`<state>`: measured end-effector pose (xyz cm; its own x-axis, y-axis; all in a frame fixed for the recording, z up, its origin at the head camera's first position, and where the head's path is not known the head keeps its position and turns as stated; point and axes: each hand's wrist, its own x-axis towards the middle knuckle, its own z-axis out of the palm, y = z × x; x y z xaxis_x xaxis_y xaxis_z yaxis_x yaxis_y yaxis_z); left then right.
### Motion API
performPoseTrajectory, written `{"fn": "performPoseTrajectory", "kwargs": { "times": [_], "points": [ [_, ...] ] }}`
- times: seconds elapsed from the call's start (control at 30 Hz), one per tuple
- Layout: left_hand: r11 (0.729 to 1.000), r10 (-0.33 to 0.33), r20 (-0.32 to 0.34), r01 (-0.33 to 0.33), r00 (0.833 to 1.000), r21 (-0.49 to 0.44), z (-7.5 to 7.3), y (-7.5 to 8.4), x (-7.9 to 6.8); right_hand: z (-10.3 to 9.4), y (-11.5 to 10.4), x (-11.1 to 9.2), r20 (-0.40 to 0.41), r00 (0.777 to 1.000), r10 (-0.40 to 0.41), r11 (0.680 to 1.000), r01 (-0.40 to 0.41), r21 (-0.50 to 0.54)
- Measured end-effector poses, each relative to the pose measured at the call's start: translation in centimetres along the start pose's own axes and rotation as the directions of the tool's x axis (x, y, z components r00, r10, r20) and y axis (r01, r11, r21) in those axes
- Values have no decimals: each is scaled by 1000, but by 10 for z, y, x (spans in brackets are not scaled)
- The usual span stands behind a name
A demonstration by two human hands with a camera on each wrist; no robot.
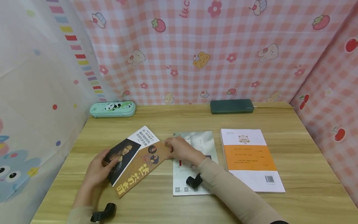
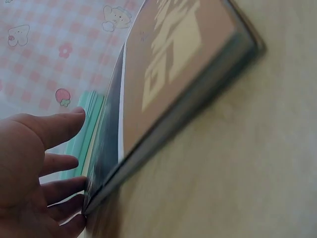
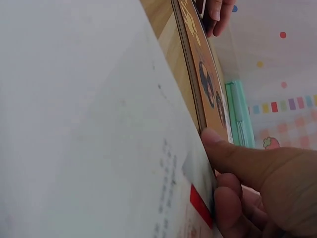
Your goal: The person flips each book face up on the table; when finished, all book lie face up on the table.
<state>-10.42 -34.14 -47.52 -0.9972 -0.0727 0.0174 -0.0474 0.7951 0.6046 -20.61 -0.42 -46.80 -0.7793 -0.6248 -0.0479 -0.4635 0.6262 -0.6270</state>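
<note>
One rectangular book with a brown, black and white cover lies aslant on the light wood-grain table before you, just left of a pale grey-green paper booklet. Your left hand rests at the book's left edge, fingers spread apart, tips touching it; your right hand pinches its right corner between thumb and curled fingers.

My right sleeve hides part of pale book. Print on orange-banded book too tiny tbh. Brown book runs off top of left-wrist view; my left hand chopped in right-wrist one.
</note>
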Motion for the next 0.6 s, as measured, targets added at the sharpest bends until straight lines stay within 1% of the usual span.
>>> {"fn": "performPoseTrajectory", "kwargs": {
  "times": [0.1,0.2,0.37,0.47,0.53,0.6],
  "points": [
    [1000,-2,-13,2,1000,5,-1,-3,-7,2,-1,1,-34,999,38,999,-37,16],
    [1000,-21,-19,21,1000,7,-4,-5,-13,3,-4,3,-74,995,65,998,-62,31],
    [999,-45,-6,45,999,8,-8,-7,-22,5,-11,6,-126,988,92,996,-90,26],
    [1000,-31,2,31,1000,4,-9,-8,-27,4,-15,6,-129,987,95,995,-92,29],
    [1000,-14,-3,14,1000,6,-10,-9,-31,3,-17,6,-116,989,93,995,-88,51],
    [1000,-18,0,18,1000,-4,-11,-9,-34,3,-19,6,-100,991,88,994,-82,71]
  ]
}}
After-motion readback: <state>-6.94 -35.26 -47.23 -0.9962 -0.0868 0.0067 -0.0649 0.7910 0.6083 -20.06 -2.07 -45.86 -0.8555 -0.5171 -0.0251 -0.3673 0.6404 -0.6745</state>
